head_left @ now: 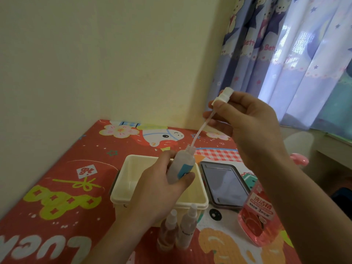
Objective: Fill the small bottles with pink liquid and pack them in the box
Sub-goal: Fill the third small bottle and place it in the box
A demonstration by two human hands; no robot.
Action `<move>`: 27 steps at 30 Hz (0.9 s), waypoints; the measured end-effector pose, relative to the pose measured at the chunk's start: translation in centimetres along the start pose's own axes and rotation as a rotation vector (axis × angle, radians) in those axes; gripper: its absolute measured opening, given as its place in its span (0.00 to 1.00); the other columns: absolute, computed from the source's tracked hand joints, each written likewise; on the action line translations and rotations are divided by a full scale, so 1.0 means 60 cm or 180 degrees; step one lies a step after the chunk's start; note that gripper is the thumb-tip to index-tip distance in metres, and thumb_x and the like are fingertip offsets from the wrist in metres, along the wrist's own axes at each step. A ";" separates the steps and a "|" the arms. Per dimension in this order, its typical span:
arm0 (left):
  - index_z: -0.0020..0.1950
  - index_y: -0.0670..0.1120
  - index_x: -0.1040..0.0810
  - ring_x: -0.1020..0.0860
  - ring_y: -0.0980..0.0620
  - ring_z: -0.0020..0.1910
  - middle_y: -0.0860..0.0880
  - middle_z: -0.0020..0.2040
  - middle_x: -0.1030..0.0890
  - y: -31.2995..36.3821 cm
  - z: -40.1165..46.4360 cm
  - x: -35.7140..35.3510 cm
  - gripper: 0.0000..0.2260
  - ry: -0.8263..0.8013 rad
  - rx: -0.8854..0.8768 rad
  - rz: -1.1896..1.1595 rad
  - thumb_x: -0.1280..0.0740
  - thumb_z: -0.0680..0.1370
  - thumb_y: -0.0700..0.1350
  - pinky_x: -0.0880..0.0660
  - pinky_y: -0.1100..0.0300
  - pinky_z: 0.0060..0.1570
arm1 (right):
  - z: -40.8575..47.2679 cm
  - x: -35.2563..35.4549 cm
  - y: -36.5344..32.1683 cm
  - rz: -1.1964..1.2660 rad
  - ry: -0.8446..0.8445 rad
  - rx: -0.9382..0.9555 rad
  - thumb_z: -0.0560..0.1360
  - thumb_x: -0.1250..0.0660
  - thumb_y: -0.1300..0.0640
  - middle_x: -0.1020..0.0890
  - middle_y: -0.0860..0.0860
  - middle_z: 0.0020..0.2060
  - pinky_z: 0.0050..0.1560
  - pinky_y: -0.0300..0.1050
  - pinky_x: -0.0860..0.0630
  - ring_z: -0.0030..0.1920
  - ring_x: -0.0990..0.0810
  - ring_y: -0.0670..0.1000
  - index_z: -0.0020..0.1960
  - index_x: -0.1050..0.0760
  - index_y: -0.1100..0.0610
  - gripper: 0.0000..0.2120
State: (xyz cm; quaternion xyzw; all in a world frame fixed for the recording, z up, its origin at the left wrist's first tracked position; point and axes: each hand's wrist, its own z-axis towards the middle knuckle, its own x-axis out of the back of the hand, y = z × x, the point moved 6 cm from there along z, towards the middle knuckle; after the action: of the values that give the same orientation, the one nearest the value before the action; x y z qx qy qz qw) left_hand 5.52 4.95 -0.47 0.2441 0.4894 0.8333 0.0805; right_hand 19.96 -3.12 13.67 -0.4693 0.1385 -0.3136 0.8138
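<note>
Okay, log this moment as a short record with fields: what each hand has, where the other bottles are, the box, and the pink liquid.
left hand: grips a small bottle, neck open, held above the box
right hand: pinches the white spray cap; its tube tip is at the bottle's neck
other small bottles: two, capped, upright in front of the box
box: cream, open; no bottles visible inside
pink liquid bottle: stands at right on the table
lid: lies right of the box

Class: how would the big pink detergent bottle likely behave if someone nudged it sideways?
The pink detergent bottle looks mostly full, so probably heavy for its size. Standing upright on the patterned table cover, it would likely slide or tip, not roll. Its glossy plastic may be slippery.
</note>
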 end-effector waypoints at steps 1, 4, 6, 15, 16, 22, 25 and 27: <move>0.59 0.67 0.31 0.23 0.69 0.49 0.66 0.48 0.20 0.001 0.000 0.000 0.18 -0.0002 -0.0017 -0.0015 0.29 0.73 0.62 0.25 0.73 0.40 | -0.002 -0.003 0.007 -0.0057 -0.0089 -0.0042 0.76 0.29 0.56 0.13 0.48 0.43 0.39 0.37 0.18 0.43 0.13 0.49 0.55 0.22 0.55 0.08; 0.60 0.68 0.31 0.23 0.70 0.50 0.69 0.49 0.21 0.005 0.000 0.002 0.19 0.0008 -0.0054 -0.0070 0.30 0.73 0.64 0.26 0.74 0.39 | -0.006 -0.015 0.026 -0.0389 -0.0519 -0.0192 0.74 0.26 0.56 0.13 0.48 0.41 0.38 0.38 0.17 0.41 0.13 0.49 0.52 0.23 0.54 0.09; 0.60 0.69 0.31 0.23 0.70 0.50 0.71 0.50 0.22 0.007 0.000 0.003 0.18 0.0021 -0.0089 -0.0114 0.30 0.73 0.63 0.26 0.73 0.39 | -0.007 -0.021 0.035 -0.0717 -0.0798 -0.0211 0.72 0.25 0.54 0.12 0.47 0.41 0.41 0.41 0.16 0.42 0.13 0.49 0.52 0.23 0.52 0.11; 0.55 0.74 0.33 0.25 0.71 0.52 0.73 0.52 0.24 0.019 -0.001 0.006 0.15 0.0016 -0.0243 -0.0100 0.31 0.74 0.63 0.24 0.71 0.42 | -0.019 -0.042 0.049 -0.1260 -0.1658 -0.0191 0.75 0.27 0.53 0.13 0.45 0.42 0.46 0.42 0.19 0.45 0.14 0.45 0.53 0.25 0.51 0.10; 0.56 0.72 0.32 0.24 0.70 0.52 0.72 0.52 0.24 0.019 -0.001 0.007 0.15 0.0014 -0.0244 -0.0119 0.30 0.74 0.62 0.25 0.71 0.42 | -0.019 -0.043 0.049 -0.1306 -0.1691 -0.0197 0.74 0.27 0.53 0.13 0.45 0.42 0.46 0.43 0.19 0.45 0.14 0.46 0.53 0.25 0.52 0.10; 0.60 0.66 0.30 0.23 0.68 0.51 0.69 0.51 0.22 0.012 0.000 0.006 0.17 -0.0040 -0.0241 -0.0058 0.29 0.75 0.60 0.23 0.66 0.41 | -0.010 -0.041 0.040 -0.1759 -0.2136 -0.0115 0.74 0.27 0.51 0.13 0.44 0.44 0.46 0.42 0.18 0.45 0.15 0.45 0.55 0.21 0.46 0.10; 0.61 0.63 0.28 0.22 0.64 0.50 0.65 0.50 0.20 0.010 0.001 0.002 0.17 -0.0095 -0.0226 0.0021 0.28 0.74 0.60 0.22 0.62 0.43 | -0.007 -0.043 0.033 -0.2286 -0.2275 0.0128 0.73 0.27 0.48 0.14 0.41 0.42 0.46 0.41 0.20 0.44 0.15 0.42 0.51 0.19 0.45 0.08; 0.61 0.61 0.28 0.22 0.61 0.50 0.62 0.50 0.20 0.011 0.001 0.000 0.17 -0.0105 -0.0227 0.0034 0.28 0.75 0.59 0.21 0.55 0.46 | -0.004 -0.047 0.027 -0.2658 -0.2319 0.0220 0.71 0.27 0.44 0.14 0.40 0.40 0.43 0.42 0.20 0.42 0.16 0.41 0.49 0.19 0.45 0.08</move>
State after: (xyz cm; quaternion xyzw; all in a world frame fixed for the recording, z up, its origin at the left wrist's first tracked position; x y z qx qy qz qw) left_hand 5.60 4.67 0.09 0.2574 0.4568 0.8465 0.0928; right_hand 18.32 -0.89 11.98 -0.5354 -0.3601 -0.4314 0.6305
